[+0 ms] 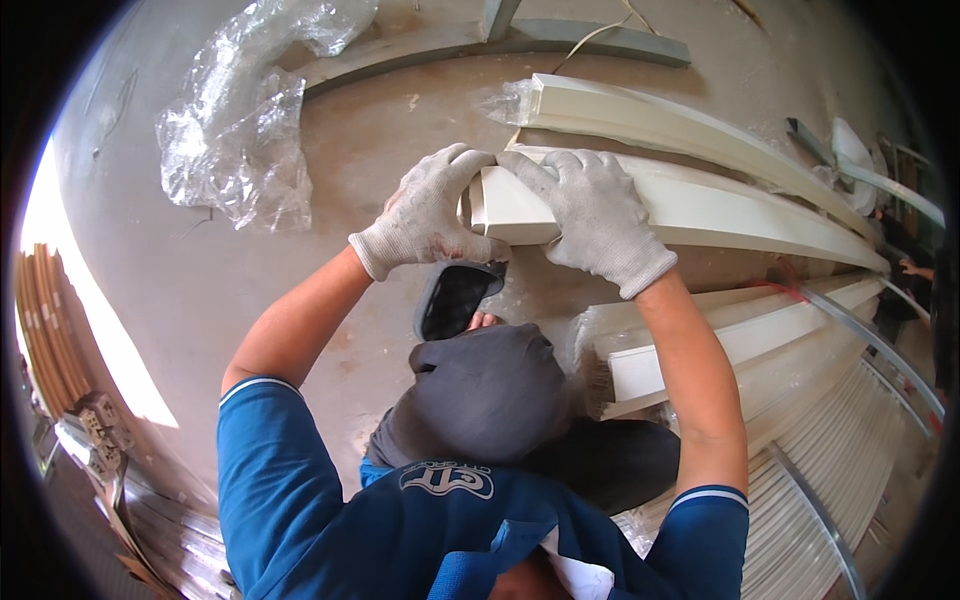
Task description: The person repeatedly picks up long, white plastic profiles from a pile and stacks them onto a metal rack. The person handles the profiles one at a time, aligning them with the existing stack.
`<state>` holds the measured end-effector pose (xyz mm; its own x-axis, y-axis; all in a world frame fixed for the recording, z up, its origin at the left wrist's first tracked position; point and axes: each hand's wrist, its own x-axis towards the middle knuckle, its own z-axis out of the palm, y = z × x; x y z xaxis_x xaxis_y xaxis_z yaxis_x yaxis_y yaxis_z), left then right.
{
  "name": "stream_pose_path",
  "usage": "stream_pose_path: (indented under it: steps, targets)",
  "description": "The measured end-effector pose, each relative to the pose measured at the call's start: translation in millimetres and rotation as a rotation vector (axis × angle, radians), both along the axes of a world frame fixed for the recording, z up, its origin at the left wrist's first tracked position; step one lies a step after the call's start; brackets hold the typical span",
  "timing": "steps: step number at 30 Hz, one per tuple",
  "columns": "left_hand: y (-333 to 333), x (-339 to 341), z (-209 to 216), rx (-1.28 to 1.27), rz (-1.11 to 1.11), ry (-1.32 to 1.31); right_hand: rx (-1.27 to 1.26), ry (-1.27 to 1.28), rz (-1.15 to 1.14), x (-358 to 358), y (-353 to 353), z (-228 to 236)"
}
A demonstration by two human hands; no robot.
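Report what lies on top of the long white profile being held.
The right gloved hand lies over the long white profile near its end; the left gloved hand cups that end. The surface beneath the right glove is covered.

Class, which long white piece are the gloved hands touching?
Second piece from the top: left hand and right hand touch its end, and no other piece.

I count one left gloved hand [428, 212] and one right gloved hand [600, 215]. Under their fingers, one long white profile [720, 205]; just beyond the fingertips, a second white profile [650, 118]; nearer than the right fingers, at least one wrapped profile [725, 345]. Left of the fingers, one heap of clear film [235, 145]. Far beyond them, one long grey bar [610, 40]. Just below the left fingers, one dark sandal [450, 303].
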<state>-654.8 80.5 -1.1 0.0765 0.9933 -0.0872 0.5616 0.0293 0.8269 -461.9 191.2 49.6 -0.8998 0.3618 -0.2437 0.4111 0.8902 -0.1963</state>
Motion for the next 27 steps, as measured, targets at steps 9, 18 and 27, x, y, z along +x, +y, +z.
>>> stream_pose_path:
  steps: [9, 18, 27]
  targets:
    - [29.0, -25.9, -34.8, -0.259, -0.184, -0.711, -0.164, 0.722, -0.799, 72.0, -53.8, 9.6]
    - [45.4, -36.1, -56.1, -0.470, -0.024, -0.733, -1.638, 1.281, -1.510, 73.9, -115.7, -96.5]
    - [29.0, -20.9, -35.8, -0.342, -0.082, -0.337, -1.805, 1.542, -1.524, 54.7, -105.7, -90.4]
